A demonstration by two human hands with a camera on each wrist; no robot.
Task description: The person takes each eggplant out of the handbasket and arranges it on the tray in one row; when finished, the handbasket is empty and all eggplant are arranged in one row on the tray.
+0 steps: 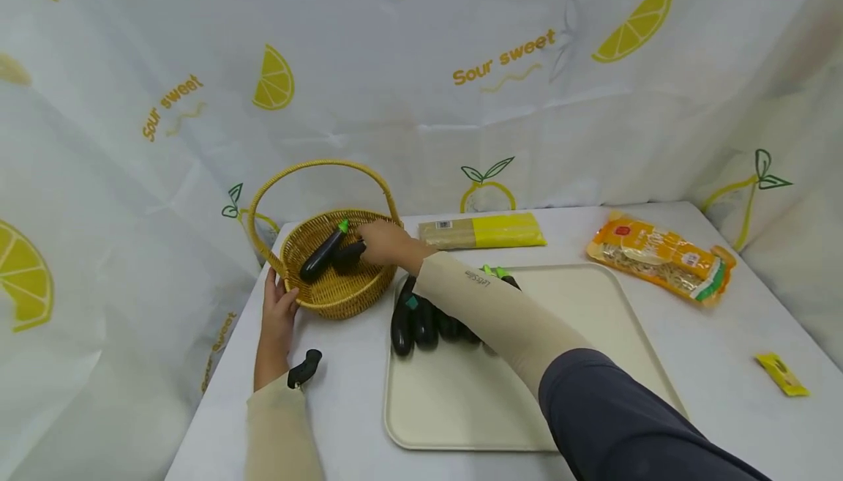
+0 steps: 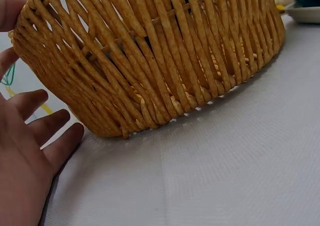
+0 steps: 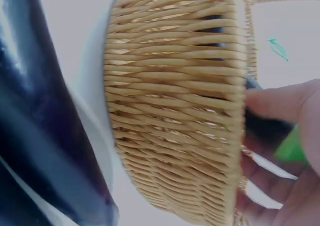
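Note:
A woven basket (image 1: 356,298) with a tall arched handle stands at the left of the table. My left hand (image 1: 276,323) holds its left side by the rim, thumb on the near face, the lower fingers spread beside the wall in the left wrist view. Reaching in over the right rim, my right hand (image 1: 387,243) grips a dark eggplant (image 3: 267,126) near its green stem. That eggplant is partly inside the basket, beside another eggplant (image 1: 321,255) with a bright green stem. Several more eggplants (image 1: 424,323) lie in a row on a cream tray (image 1: 461,422), partly hidden under my right sleeve.
Behind the tray lies a flat yellow and tan packet (image 1: 484,232). An orange bag of dried food (image 1: 661,258) is at the back right, and a small yellow packet (image 1: 781,374) sits near the right edge. A printed curtain (image 1: 395,122) hangs behind the table.

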